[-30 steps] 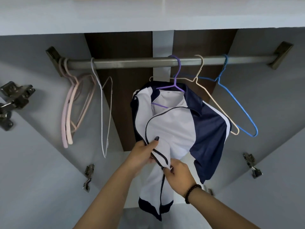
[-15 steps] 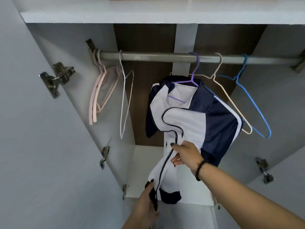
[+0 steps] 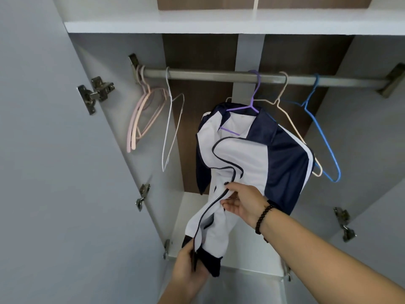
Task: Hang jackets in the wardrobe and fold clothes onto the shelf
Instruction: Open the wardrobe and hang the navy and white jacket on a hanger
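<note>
Wardrobe [image 3: 131,150] open, one rail [image 3: 219,75]. One jacket [image 3: 285,159], navy-white, hangs on purple hanger [image 3: 254,93] mid-rail; looks light, limp, slippery; best held at hem, zip edges. Left hand [image 3: 188,263] pinches hem; right hand [image 3: 243,201] pinches zip edge. Five empty hangers, maybe more: pink cluster unclear.

No readable text, label, brand, number or sign is found anywhere. None is seen on the navy and white zip-up fabric jacket [image 3: 258,154], on the wire hangers, or on the pale grey wardrobe panels [image 3: 54,172].
</note>
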A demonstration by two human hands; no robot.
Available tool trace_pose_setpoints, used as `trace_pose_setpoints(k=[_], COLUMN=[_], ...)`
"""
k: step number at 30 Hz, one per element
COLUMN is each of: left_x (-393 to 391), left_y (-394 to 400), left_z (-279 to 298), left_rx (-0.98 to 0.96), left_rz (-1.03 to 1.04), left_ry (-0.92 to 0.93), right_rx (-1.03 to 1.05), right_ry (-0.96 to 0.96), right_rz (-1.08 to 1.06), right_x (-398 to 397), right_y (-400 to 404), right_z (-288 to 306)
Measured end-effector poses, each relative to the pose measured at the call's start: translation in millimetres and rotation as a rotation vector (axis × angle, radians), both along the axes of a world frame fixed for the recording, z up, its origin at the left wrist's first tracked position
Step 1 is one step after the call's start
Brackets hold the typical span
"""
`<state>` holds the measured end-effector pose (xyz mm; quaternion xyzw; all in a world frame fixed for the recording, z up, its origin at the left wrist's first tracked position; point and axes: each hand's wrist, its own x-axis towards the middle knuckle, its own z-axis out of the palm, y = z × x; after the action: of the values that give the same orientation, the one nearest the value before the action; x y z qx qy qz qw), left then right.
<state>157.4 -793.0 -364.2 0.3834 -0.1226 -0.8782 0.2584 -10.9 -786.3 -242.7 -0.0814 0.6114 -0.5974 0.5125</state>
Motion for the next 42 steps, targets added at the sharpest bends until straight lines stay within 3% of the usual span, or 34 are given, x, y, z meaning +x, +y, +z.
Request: trace_pose_setpoints(k=[4,8,11,14,17,19,21,23,29,34,39,42], left_x=[-4,-10,-17,-23,-26,-27,-24,-19,10,34,36,29], left_y=[7,8,7,8,10,9,6,2,-27,-43,-32,-16], left_z=[16,44,64,74,86,90,94,97,109,109,113,119], left_rx=[-0.006,-0.046,-0.116,-0.145,-0.142,-0.124,-0.105,-0.099,-0.182,-0.262,-0.173,-0.104], left_rz=[0.016,-0.004,-0.077,-0.177,-0.26,-0.268,-0.267,-0.259,-0.201,-0.29,-0.332,-0.278], left_ry=[0.03,0.131,0.184,0.129,0.121,0.13,0.116,0.091,0.036,0.002,-0.031,-0.026], right_rx=[-0.049,0.099,0.162,0.134,-0.01,0.006,0.058,0.064,0.213,0.296,0.209,0.075], right_ry=[0.024,0.229,0.123,0.106,0.383,0.663,0.978,1.118,1.199,1.273,1.151,1.199], right_rz=[-0.046,-0.132,-0.239,-0.18,-0.02,0.034,0.018,-0.029,-0.042,-0.045,-0.339,-0.434], right_x=[-4,6,19,36,54,65,74,80,89,97,90,95], right_y=[13,54,82,99,116,120,120,118,123,124,126,136], right_z=[-2,-41,-65,-69,-62,-56,-52,-47,-37,-35,-24,-22])
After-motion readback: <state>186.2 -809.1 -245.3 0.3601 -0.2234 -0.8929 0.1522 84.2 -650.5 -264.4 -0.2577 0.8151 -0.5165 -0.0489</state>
